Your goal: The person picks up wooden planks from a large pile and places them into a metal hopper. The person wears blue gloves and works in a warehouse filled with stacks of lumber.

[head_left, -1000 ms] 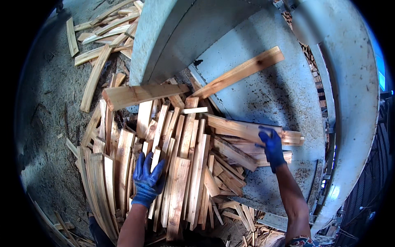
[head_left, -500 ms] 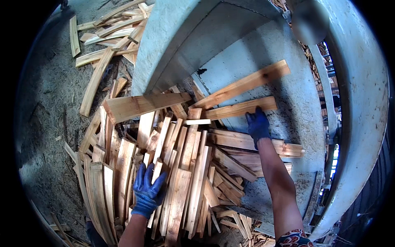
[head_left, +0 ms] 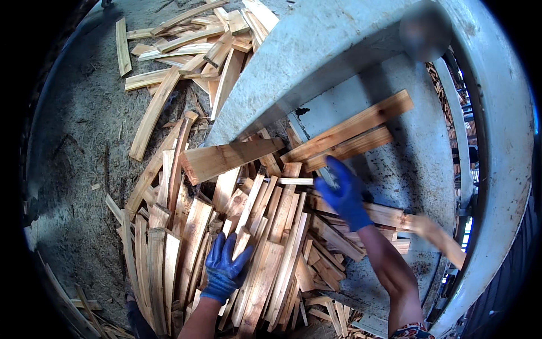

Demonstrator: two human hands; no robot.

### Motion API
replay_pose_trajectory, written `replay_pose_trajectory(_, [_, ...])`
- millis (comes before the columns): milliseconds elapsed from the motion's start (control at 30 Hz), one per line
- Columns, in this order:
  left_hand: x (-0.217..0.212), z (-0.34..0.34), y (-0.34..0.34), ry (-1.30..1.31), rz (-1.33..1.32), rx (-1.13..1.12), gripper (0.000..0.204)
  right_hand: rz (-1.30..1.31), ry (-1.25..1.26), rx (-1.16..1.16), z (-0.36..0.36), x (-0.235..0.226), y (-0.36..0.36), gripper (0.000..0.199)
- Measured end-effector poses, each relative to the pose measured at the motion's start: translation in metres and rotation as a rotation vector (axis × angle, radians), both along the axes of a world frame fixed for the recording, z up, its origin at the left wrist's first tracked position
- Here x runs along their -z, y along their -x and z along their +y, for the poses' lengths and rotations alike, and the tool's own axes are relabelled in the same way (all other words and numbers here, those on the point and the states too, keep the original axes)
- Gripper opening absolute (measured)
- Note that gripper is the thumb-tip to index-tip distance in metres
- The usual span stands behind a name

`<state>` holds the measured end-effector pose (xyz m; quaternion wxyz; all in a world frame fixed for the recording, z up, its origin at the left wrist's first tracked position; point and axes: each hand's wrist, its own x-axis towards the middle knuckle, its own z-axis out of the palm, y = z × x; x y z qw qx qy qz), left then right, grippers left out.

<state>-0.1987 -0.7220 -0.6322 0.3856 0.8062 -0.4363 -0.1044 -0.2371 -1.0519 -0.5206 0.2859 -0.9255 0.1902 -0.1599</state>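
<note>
A thick pile of sawn wood slats (head_left: 262,285) stands and leans in front of me. On its near part rests my left hand (head_left: 223,271), in a blue glove, fingers spread beside a short upright block (head_left: 241,240). My right hand (head_left: 345,195), also blue-gloved and slightly blurred, hovers with fingers apart over the pile's right side. Just beyond it a flat slat (head_left: 361,146) lies against a longer board (head_left: 361,118) on the grey metal surface. A wide plank (head_left: 231,158) crosses the pile's far end. Another slat (head_left: 440,237) slants at the metal's right edge.
A big grey-blue metal frame (head_left: 293,73) rises behind the pile and curves down the right side (head_left: 502,141). More loose slats (head_left: 186,56) lie heaped on the dirt floor (head_left: 73,186) at the far left. A dark rounded part (head_left: 426,31) hangs at the top right.
My right hand has come off the slat on the metal, moving nearer with its fingers opening. That slat now lies closer to the longer board. At the right edge, another slat has shifted outward and tilted.
</note>
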Motion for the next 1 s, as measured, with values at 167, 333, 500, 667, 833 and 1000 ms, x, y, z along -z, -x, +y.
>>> replay_pose_trajectory(167, [0.000, -0.007, 0.003, 0.042, 0.004, 0.036, 0.043, 0.226, 0.224, -0.158, 0.098, 0.033, -0.108, 0.077])
replay_pose_trajectory(333, [0.003, -0.004, 0.005, 0.020, 0.003, 0.038, 0.045, 0.083, 0.327, -0.114, 0.104, 0.054, -0.128, 0.061])
replay_pose_trajectory(500, [0.001, -0.001, 0.001, 0.015, 0.007, 0.036, 0.057, -0.288, -0.309, 0.247, 0.001, -0.021, -0.076, 0.031])
replay_pose_trajectory(667, [-0.002, -0.006, 0.001, 0.036, -0.027, 0.040, 0.053, -0.379, -0.116, 0.445, -0.075, -0.098, -0.001, 0.023])
replay_pose_trajectory(833, [-0.002, -0.007, 0.002, 0.028, -0.021, 0.026, 0.050, -0.405, -0.301, 0.665, -0.011, -0.116, 0.079, 0.023])
replay_pose_trajectory(1000, [-0.004, -0.004, 0.003, 0.016, -0.013, 0.036, 0.046, -0.317, -0.376, 0.753, 0.033, -0.156, 0.175, 0.032])
